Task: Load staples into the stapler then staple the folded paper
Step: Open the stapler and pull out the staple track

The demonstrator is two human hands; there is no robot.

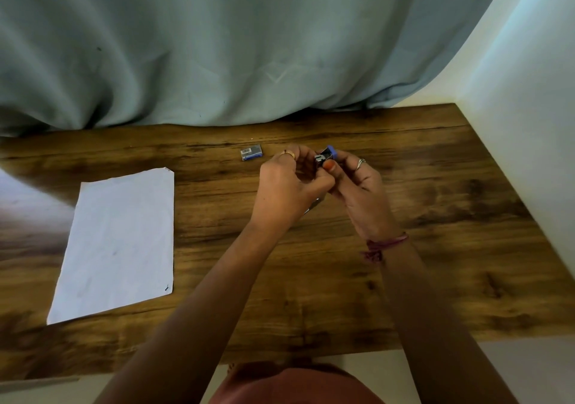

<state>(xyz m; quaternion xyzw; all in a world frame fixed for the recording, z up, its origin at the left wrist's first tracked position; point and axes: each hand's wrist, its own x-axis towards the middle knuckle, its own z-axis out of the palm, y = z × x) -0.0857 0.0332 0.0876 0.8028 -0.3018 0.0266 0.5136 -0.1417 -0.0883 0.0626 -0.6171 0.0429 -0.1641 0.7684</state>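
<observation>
While both our hands meet above the middle of the tabletop [311,263], we judge that we are in the loading step, so the work is to seat the staples cleanly before closing anything. Our right hand [361,185] curls its fingers round the small blue stapler [326,154], holding it off the wood with its metal channel showing toward us. Our left hand [287,189] has its fingertips bunched at that channel; it seems to pinch something small, but we cannot tell whether a strip of staples sits between them. To do this well, we keep the stapler level and steady in the right hand, line the strip up with the channel, legs down, and slide it in without forcing it. The staple box [251,152] lies just beyond our left hand, near the tabletop's far edge, handy if we need a fresh strip. The folded paper [118,242] waits flat toward the left edge, well apart from the hands, not yet stapled.
</observation>
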